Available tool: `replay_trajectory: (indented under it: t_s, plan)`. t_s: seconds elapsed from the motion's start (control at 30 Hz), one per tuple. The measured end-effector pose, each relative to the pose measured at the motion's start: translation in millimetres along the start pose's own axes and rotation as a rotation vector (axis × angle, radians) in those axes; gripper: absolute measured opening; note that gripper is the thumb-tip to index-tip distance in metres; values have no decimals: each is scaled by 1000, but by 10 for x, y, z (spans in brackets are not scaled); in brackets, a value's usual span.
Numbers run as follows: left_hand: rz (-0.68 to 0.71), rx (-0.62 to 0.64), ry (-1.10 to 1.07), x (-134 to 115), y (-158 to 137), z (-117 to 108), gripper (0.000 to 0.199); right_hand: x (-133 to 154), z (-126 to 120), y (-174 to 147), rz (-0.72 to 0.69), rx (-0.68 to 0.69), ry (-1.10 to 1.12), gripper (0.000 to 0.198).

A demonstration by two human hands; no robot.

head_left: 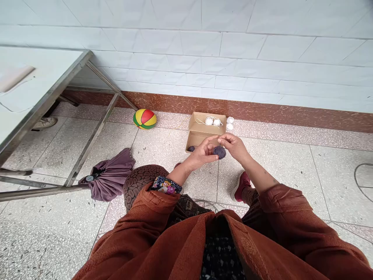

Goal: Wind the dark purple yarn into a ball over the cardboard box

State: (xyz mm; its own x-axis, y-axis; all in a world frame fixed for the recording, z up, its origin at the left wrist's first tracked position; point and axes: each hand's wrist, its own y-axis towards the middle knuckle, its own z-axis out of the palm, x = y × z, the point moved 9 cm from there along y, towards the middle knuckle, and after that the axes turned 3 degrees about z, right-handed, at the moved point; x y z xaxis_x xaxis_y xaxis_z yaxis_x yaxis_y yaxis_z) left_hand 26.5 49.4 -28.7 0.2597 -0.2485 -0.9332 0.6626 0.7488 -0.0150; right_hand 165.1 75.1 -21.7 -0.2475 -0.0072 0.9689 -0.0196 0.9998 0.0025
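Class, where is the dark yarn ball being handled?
In the head view, just right of centre, the dark yarn ball is in the left hand, beside the right hand, with the open cardboard box beyond.

The left hand (201, 151) holds a dark grey-purple ball of yarn (219, 153) while the right hand (234, 146) reaches close above it, near an open brown cardboard box (198, 137) bearing two round white yarn balls (209, 121), with a red, yellow and green ball (145, 118) farther left.
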Motion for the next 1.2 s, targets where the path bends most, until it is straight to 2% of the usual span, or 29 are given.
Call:
replay_trajectory:
  t_s: [0.17,0.27,0.4,0.47,0.57,0.73,0.8,0.93,1.07,1.2]
  plan:
    - [1,-160,-168,-46,-37,-136,57,-81,152,-84,28,30,-53,43]
    - [4,-272,-181,-8,-38,-263,54,-14,207,-136,0,47,-109,41]
    - [38,-432,-17,17,-23,-495,53,129,294,-211,-60,152,-174,33]
    - [51,-465,113,3,-17,-561,53,201,345,-248,-93,232,-170,31]
    - [62,-411,263,-12,-1,-516,55,300,320,-254,-140,254,-99,30]
    - [-4,-146,193,77,16,-184,65,319,28,-136,-155,21,-51,32]
    - [-7,-91,130,67,2,-91,70,280,-45,-100,-147,-42,-74,31]
    - [4,-88,-7,-9,-43,-36,79,106,-47,-63,-71,-72,-38,30]
    - [-39,-87,-144,-25,-80,-12,68,-104,93,-69,42,-3,6,32]
    - [-71,-84,-214,-19,-84,-9,61,-158,123,-83,69,9,-23,32]
